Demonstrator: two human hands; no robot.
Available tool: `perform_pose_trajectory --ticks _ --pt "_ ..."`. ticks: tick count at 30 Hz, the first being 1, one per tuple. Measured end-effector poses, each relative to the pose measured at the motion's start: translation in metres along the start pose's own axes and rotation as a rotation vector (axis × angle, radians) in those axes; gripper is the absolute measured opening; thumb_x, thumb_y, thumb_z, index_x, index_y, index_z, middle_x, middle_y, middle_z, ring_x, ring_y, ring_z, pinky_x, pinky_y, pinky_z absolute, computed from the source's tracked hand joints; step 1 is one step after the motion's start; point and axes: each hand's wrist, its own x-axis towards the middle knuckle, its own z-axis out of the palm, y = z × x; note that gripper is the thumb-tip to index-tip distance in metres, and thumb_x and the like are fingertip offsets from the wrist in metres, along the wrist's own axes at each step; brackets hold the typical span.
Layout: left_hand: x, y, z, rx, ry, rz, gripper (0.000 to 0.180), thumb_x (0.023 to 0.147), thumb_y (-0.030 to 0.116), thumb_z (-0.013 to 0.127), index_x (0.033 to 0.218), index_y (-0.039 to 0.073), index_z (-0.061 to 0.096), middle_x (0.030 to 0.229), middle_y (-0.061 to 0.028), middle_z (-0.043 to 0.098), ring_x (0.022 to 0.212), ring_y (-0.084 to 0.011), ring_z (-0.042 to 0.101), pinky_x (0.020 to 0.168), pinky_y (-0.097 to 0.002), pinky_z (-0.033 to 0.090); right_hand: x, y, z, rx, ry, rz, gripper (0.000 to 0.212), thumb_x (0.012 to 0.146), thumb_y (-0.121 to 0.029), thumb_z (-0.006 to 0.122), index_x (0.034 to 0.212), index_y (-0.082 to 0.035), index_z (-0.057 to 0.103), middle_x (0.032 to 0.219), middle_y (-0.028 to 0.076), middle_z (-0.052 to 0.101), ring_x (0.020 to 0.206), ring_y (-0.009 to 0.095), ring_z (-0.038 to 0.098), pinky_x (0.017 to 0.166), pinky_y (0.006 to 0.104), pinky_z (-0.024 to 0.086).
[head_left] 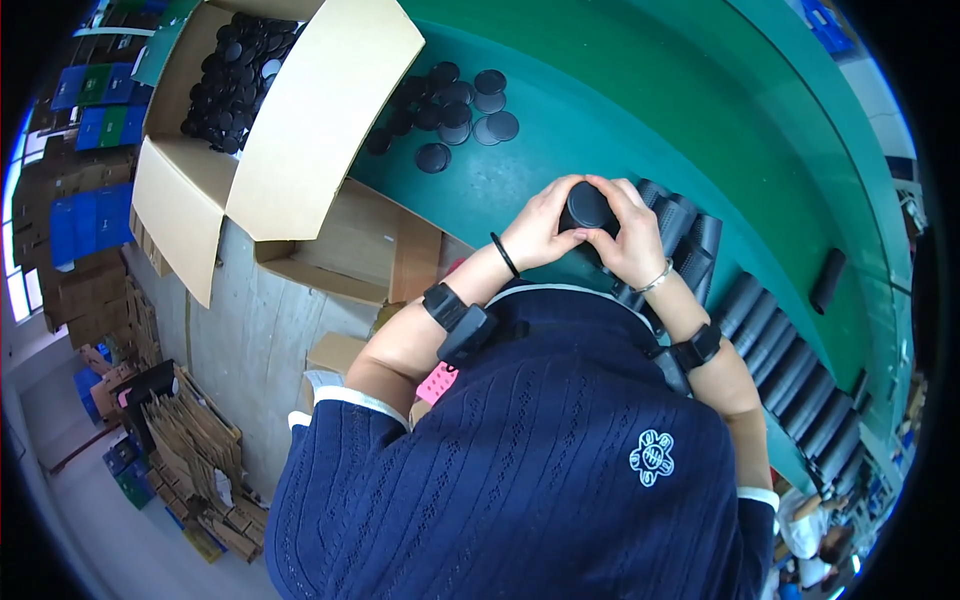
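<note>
Passable ahead of the left hand (540, 222) and right hand (632, 235), over the green tabletop (590, 120) — though walled off close on the right by black cylinders (677, 218), packed alongside one another. Hemmed in to the left, first by scattered black discs (455, 92), then by the raised flap (325, 110) of an open carton (175, 185).

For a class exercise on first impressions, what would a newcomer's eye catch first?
Probably the left grip and right grip, mid-picture, holding a round black piece. Next, the open cardboard box of black discs at upper left, then the dark cylinders lined up at right.
</note>
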Motion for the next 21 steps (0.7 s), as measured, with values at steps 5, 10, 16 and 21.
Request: perform_pose_trajectory --ticks 5,10,16,21 --pt "-0.003 0.001 -0.005 -0.001 0.0 -0.007 0.07 0.07 0.016 0.075 0.129 0.002 0.04 0.124 -0.0223 0.05 0.114 -0.0405 0.051 0.096 -0.0427 0.043 0.001 0.003 0.003 0.061 -0.019 -0.054 0.065 0.069 -0.013 0.076 0.128 -0.003 0.051 0.114 0.017 0.055 0.105 0.034 0.057 0.09 0.0368 0.046" --pt "-0.015 0.001 -0.005 0.041 0.051 0.042 0.071 0.071 0.017 0.073 0.131 0.001 0.038 0.124 -0.0233 0.051 0.113 -0.041 0.052 0.095 -0.0433 0.044 -0.005 -0.002 0.01 0.037 -0.045 -0.085 0.07 0.071 -0.015 0.076 0.132 -0.002 0.046 0.123 0.02 0.052 0.113 0.035 0.053 0.096 0.0382 0.044" --pt "-0.019 0.0 0.0 -0.002 0.144 0.051 0.065 0.071 0.018 0.072 0.126 0.0 0.043 0.115 -0.023 0.055 0.106 -0.0414 0.056 0.09 -0.0424 0.046 -0.002 -0.002 0.01 0.011 -0.09 -0.104 0.067 0.072 -0.009 0.073 0.133 -0.001 0.045 0.123 0.021 0.052 0.114 0.038 0.052 0.096 0.0385 0.044" --pt "-0.014 0.007 0.007 0.024 0.216 -0.03 0.061 0.07 0.019 0.074 0.122 0.001 0.046 0.11 -0.0223 0.057 0.103 -0.0408 0.057 0.086 -0.0417 0.048 0.0 0.0 0.009 0.038 -0.11 -0.028 0.068 0.071 -0.007 0.073 0.133 -0.001 0.045 0.122 0.022 0.051 0.115 0.037 0.051 0.098 0.0378 0.042"
